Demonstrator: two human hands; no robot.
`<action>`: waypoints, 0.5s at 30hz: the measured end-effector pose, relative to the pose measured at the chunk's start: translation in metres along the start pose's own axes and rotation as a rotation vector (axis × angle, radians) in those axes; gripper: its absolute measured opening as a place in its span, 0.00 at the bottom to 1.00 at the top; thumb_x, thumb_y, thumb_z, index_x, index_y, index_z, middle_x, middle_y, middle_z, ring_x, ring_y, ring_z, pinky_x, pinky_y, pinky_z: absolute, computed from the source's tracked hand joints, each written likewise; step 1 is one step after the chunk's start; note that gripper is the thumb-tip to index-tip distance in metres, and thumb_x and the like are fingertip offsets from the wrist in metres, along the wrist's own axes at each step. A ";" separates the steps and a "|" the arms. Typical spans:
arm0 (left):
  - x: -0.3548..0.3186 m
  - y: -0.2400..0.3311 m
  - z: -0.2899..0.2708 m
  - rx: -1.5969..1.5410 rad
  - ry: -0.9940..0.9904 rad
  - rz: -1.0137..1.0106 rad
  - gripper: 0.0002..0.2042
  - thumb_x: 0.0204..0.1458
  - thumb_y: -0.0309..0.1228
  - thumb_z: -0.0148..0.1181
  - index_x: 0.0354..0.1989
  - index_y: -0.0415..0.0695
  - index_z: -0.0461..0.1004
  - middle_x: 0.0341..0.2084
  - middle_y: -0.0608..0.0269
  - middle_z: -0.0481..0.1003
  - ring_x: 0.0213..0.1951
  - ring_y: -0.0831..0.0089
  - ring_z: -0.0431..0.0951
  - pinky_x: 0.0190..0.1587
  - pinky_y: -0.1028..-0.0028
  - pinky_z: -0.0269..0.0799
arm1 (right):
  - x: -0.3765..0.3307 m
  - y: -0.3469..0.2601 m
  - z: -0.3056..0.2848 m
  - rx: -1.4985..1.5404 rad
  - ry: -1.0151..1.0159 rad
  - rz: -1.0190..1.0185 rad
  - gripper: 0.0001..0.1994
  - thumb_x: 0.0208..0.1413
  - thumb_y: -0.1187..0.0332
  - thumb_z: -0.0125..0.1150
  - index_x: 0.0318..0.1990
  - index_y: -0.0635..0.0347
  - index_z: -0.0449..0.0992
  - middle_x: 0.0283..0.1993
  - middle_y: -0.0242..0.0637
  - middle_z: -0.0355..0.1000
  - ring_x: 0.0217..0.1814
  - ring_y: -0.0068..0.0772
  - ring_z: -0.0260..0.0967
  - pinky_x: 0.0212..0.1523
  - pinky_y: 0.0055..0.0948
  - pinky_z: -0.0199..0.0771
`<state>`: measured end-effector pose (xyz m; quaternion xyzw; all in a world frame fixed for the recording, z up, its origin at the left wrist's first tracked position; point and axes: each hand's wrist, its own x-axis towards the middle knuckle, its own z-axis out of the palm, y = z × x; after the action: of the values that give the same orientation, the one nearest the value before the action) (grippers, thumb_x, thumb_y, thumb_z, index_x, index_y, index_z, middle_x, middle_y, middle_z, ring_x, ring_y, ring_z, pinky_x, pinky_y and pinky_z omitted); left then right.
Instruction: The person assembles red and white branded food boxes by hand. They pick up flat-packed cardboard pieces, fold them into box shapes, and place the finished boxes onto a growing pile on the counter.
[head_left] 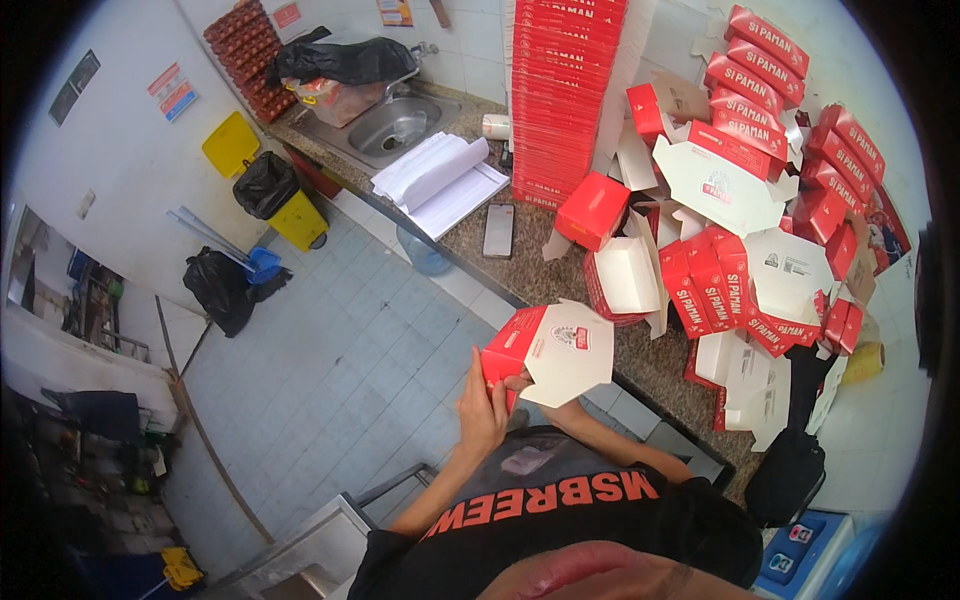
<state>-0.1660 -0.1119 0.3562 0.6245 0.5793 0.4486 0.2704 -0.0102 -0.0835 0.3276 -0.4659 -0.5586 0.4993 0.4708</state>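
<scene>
A red and white cardboard food box [545,352] is held up in front of my body, off the counter's edge. Its broad white flap sticks out to the right. My left hand [484,408] grips the red left side, fingers along the outside and thumb at the lower edge. Under the white flap lies my right hand [562,410]; the flap hides most of its fingers. Closest on the counter is an open box [628,275] with a white inside, and behind it stands a red box [592,211].
Red folded cartons form a tall stack [566,100] by the wall. More boxes [720,185] pile up at the right. A phone [498,230] and papers [440,180] lie on the granite counter near a sink [405,125]. A yellow bin [296,215] and black bag [218,290] stand on the floor.
</scene>
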 end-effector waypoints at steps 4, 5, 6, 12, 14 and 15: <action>0.003 0.021 -0.003 -0.111 -0.034 0.000 0.35 0.64 0.30 0.56 0.76 0.34 0.47 0.56 0.38 0.74 0.52 0.48 0.80 0.52 0.61 0.75 | 0.013 -0.005 0.005 0.794 -0.104 0.472 0.17 0.59 0.71 0.70 0.54 0.62 0.76 0.47 0.35 0.74 0.52 0.27 0.72 0.54 0.30 0.76; 0.005 0.025 -0.003 -0.108 -0.036 0.061 0.36 0.63 0.30 0.57 0.76 0.35 0.47 0.55 0.38 0.74 0.52 0.46 0.80 0.53 0.60 0.75 | 0.016 -0.003 0.004 0.780 -0.178 0.525 0.16 0.61 0.71 0.68 0.55 0.62 0.76 0.48 0.36 0.75 0.55 0.27 0.71 0.56 0.30 0.75; 0.006 0.018 -0.001 -0.207 -0.059 0.031 0.36 0.64 0.31 0.57 0.77 0.36 0.46 0.56 0.41 0.74 0.52 0.49 0.80 0.53 0.60 0.75 | 0.020 -0.001 0.002 0.765 -0.252 0.578 0.15 0.62 0.71 0.66 0.55 0.62 0.76 0.50 0.37 0.75 0.57 0.27 0.70 0.58 0.30 0.74; 0.011 -0.051 -0.015 -0.855 -0.290 -0.760 0.32 0.71 0.51 0.44 0.74 0.40 0.54 0.59 0.51 0.74 0.54 0.64 0.79 0.50 0.68 0.79 | 0.051 -0.114 -0.082 -0.431 -0.942 -0.192 0.30 0.53 0.64 0.73 0.64 0.58 0.73 0.67 0.40 0.70 0.73 0.47 0.62 0.71 0.43 0.63; 0.013 -0.059 -0.029 -1.035 -0.519 -0.957 0.35 0.69 0.59 0.39 0.71 0.43 0.60 0.60 0.49 0.73 0.55 0.59 0.80 0.46 0.62 0.83 | 0.043 -0.141 -0.107 -0.615 -1.032 -0.308 0.38 0.44 0.53 0.79 0.63 0.55 0.74 0.66 0.39 0.71 0.76 0.53 0.56 0.76 0.51 0.52; 0.010 -0.076 -0.031 -1.130 -0.646 -0.982 0.35 0.69 0.60 0.38 0.72 0.43 0.60 0.62 0.48 0.71 0.55 0.57 0.80 0.47 0.59 0.83 | 0.037 -0.141 -0.115 -0.658 -1.072 -0.319 0.38 0.41 0.50 0.80 0.61 0.54 0.75 0.64 0.39 0.72 0.77 0.54 0.54 0.77 0.54 0.49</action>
<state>-0.2301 -0.0942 0.3075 0.1672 0.3667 0.3011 0.8642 0.0924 -0.0425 0.4771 -0.1832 -0.9023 0.3893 0.0276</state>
